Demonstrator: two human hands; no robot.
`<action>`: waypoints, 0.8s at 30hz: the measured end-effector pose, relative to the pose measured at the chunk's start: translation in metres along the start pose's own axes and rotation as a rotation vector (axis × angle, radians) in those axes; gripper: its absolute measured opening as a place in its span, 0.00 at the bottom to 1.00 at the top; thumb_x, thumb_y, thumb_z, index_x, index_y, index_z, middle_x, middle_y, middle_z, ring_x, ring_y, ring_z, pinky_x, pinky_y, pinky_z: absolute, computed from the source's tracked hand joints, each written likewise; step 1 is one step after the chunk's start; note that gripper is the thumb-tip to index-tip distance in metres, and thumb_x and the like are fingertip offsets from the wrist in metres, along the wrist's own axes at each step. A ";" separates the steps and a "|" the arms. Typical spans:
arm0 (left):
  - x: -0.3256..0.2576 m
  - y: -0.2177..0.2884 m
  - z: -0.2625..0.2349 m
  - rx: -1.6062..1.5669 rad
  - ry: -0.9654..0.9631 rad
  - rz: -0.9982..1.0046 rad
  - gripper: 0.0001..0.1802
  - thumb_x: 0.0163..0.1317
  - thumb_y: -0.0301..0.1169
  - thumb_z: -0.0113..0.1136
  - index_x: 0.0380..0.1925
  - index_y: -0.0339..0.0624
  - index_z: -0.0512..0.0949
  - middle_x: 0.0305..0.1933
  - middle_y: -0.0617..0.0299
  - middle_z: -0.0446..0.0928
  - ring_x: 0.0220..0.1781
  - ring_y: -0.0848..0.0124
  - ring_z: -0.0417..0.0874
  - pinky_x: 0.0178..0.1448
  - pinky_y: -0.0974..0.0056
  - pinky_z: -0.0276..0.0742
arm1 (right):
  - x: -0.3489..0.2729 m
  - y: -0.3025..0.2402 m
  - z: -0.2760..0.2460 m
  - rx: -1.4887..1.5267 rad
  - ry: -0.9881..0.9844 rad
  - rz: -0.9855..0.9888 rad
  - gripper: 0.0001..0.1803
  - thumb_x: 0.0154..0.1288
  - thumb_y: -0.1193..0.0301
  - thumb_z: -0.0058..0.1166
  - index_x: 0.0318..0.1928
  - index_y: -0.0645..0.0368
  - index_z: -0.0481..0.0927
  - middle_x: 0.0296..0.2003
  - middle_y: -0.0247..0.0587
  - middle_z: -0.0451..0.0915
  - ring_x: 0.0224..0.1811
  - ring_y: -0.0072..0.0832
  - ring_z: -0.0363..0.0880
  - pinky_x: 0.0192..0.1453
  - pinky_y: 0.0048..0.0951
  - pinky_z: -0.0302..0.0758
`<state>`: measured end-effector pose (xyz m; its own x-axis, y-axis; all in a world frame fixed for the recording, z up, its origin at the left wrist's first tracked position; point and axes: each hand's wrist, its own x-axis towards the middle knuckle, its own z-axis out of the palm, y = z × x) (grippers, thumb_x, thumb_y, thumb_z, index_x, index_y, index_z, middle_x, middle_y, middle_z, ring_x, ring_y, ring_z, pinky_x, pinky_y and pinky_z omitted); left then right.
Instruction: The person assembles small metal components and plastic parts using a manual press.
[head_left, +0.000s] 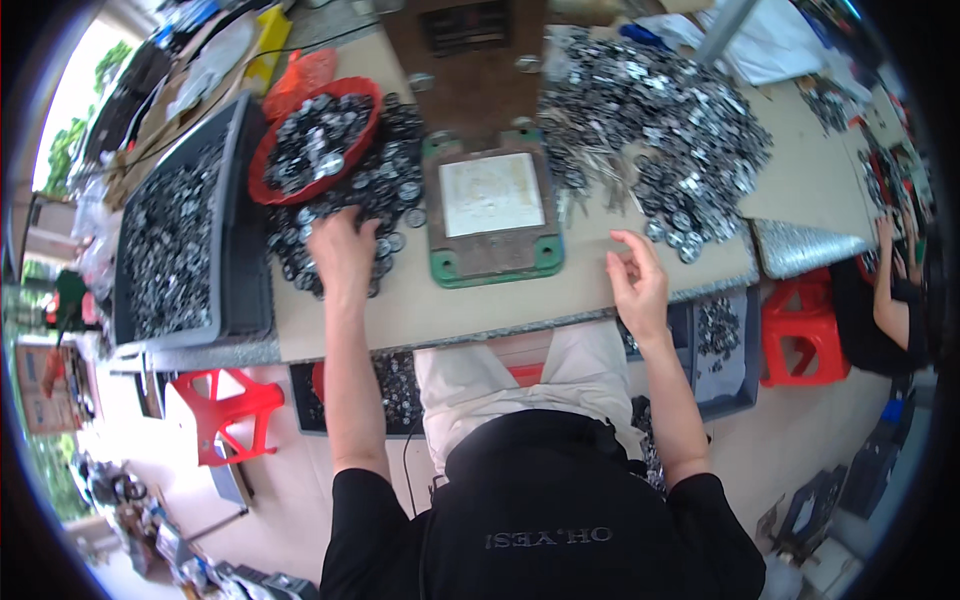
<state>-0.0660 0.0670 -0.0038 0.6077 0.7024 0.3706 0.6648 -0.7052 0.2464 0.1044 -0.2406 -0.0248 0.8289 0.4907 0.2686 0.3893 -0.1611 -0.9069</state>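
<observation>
My left hand reaches over a loose pile of small round metal discs left of the press. Its thumb stands apart from the fingers, and the fingertips rest at the discs; no held part is visible. Above the table's front edge, my right hand is raised with its fingers loosely bent and apart, nothing visible between them. Between the hands lies the press base, a brown plate with green edges, topped by a whitish square pad. A large heap of shiny metal parts spreads beyond my right hand.
A red basin of discs sits on the left pile, beside a grey bin full of small parts. The press's brown upper body rises behind the pad. Red stools flank my seat. Someone in black works at far right.
</observation>
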 end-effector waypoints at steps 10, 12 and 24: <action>-0.018 0.019 -0.022 -0.591 -0.031 -0.151 0.17 0.54 0.29 0.60 0.45 0.36 0.77 0.35 0.58 0.79 0.34 0.73 0.78 0.40 0.70 0.72 | 0.047 0.009 -0.023 -0.443 -0.082 -0.109 0.07 0.57 0.73 0.52 0.36 0.62 0.77 0.34 0.46 0.77 0.29 0.42 0.78 0.32 0.37 0.74; -0.035 0.049 -0.032 -1.173 -0.223 -0.264 0.16 0.59 0.23 0.56 0.49 0.34 0.74 0.39 0.63 0.77 0.37 0.78 0.76 0.41 0.75 0.70 | 0.062 0.013 -0.016 -0.468 -0.057 -0.097 0.06 0.57 0.71 0.52 0.32 0.61 0.77 0.33 0.46 0.77 0.30 0.45 0.77 0.35 0.41 0.73; -0.111 0.117 0.010 -1.812 -0.865 -0.432 0.17 0.61 0.24 0.51 0.51 0.34 0.70 0.48 0.54 0.74 0.43 0.69 0.78 0.46 0.67 0.76 | 0.094 0.001 0.006 -0.571 -0.149 -0.090 0.07 0.53 0.71 0.56 0.31 0.61 0.77 0.31 0.43 0.77 0.32 0.40 0.77 0.37 0.37 0.72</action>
<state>-0.0515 -0.0924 -0.0255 0.9285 0.2840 -0.2390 0.0250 0.5946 0.8036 0.1800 -0.1893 -0.0022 0.7338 0.6316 0.2503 0.6436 -0.5283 -0.5537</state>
